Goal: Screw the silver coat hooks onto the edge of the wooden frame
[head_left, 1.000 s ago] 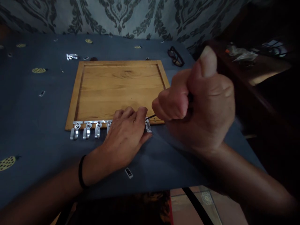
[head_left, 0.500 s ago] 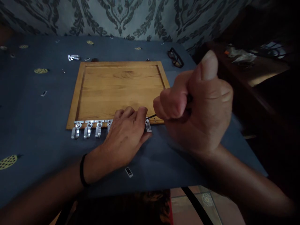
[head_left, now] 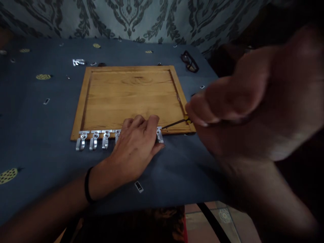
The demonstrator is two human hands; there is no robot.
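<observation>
A wooden board [head_left: 129, 96] lies on the blue tablecloth [head_left: 40, 135]. Along its near edge runs a row of metal hooks [head_left: 93, 139]. My left hand [head_left: 135, 145] rests flat on that edge, its fingers curled over part of the row beside the rightmost hook [head_left: 160, 135]. My right hand [head_left: 253, 98] is raised close to the camera, blurred, and closed on a screwdriver [head_left: 174, 124] with a thin dark shaft and a yellow collar. The tip of the shaft touches the bracket just right of my left fingers.
Dark glasses [head_left: 189, 61] lie past the board's far right corner. Loose metal parts [head_left: 78, 62] and small pieces are scattered on the cloth at the far left. A small dark tag [head_left: 139, 186] lies near my left wrist. A patterned curtain hangs behind; dark furniture stands at right.
My right hand has pulled back to the right and nearer the camera, so more of the screwdriver's shaft shows. The left hand and the board have stayed put.
</observation>
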